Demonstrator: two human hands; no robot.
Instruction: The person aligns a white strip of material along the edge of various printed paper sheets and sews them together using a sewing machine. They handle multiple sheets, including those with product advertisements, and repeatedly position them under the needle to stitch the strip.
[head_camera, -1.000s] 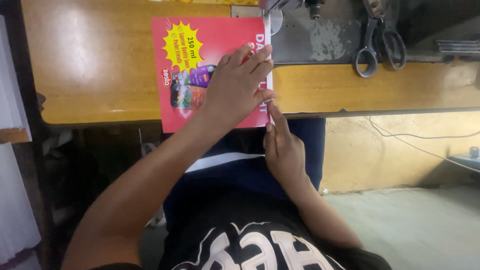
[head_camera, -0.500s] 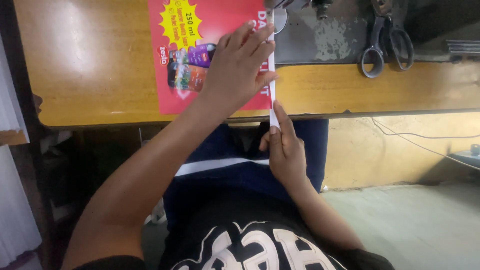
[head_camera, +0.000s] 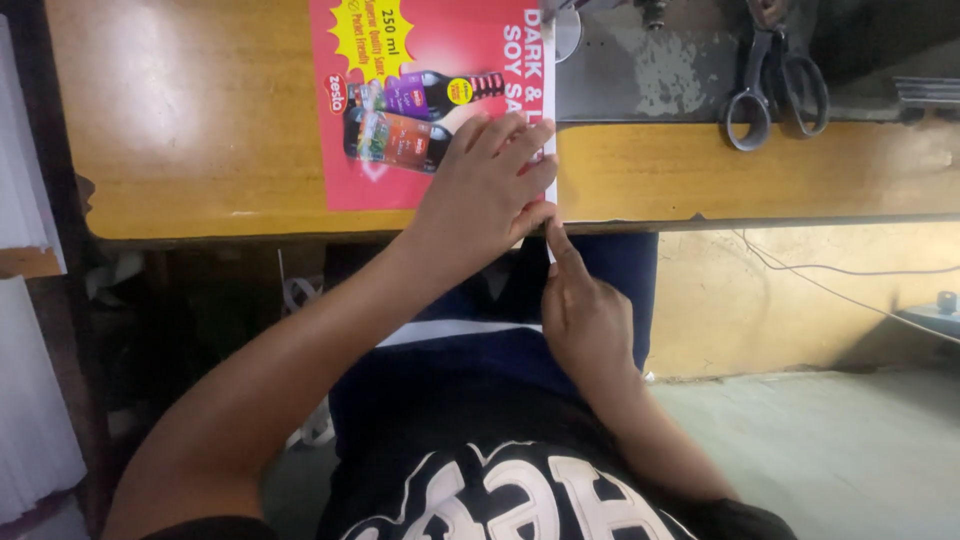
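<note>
A red printed sheet (head_camera: 440, 110) with bottle pictures and a white right margin lies on the wooden table (head_camera: 200, 120). My left hand (head_camera: 485, 185) rests flat on its near right part, fingers spread, pressing it down. My right hand (head_camera: 580, 300) is below the table's front edge. Its index finger points up and touches the sheet's white near corner, which hangs just past the edge. The thumb side is hidden, so I cannot see how it pinches.
A grey metal machine base (head_camera: 640, 60) adjoins the sheet's right edge at the back. Dark scissors (head_camera: 775, 75) lie on it further right. A thin cable (head_camera: 830, 270) runs below the table on the right. White stacked material (head_camera: 25, 200) stands at the far left.
The red sheet has slid away from me, further onto the table, so less of it overhangs the front edge. Both hands followed it.
</note>
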